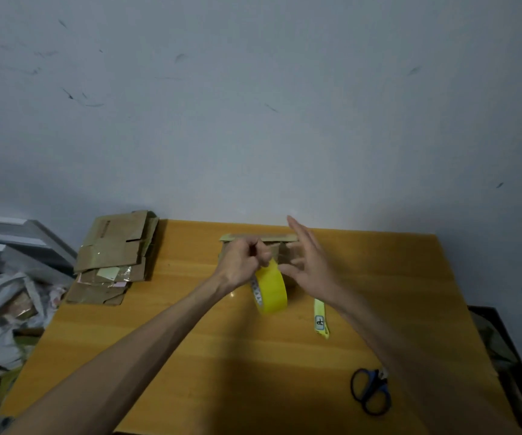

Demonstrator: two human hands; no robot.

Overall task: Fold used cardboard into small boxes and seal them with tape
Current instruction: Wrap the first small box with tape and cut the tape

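Note:
A yellow tape roll (271,290) stands on edge above the middle of the wooden table (190,356). My left hand (242,262) grips the roll's top with curled fingers. Just right of the roll, my right hand (308,262) hovers with its fingers spread and straight, holding nothing. Behind both hands a small cardboard box (281,244) sits near the table's far edge, its flap raised; the hands hide most of it.
A stack of flattened used cardboard (112,255) lies at the table's far left corner. A yellow utility knife (321,318) lies right of the roll. Blue-handled scissors (371,390) lie near the front right. Bags of scraps (5,309) sit left of the table.

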